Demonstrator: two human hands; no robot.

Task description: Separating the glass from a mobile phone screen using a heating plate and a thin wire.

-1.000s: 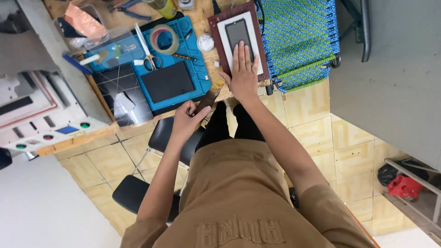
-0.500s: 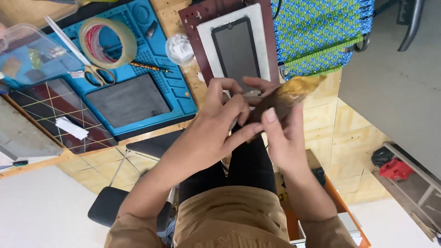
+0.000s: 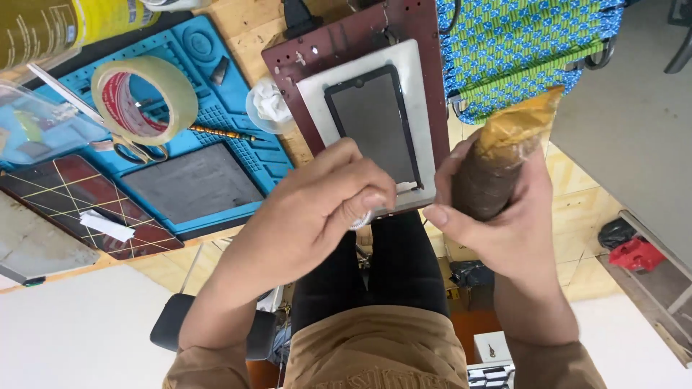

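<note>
Brown, paper-wrapped roll with a yellow crinkled top [image 3: 497,169] sits clamped in your right hand [image 3: 504,223], tilted clear of the bench. Your left hand [image 3: 317,209] is curled shut, pinching something small and pale just over the black phone screen [image 3: 375,122] on its white pad [image 3: 422,115], likely for placing.
</note>
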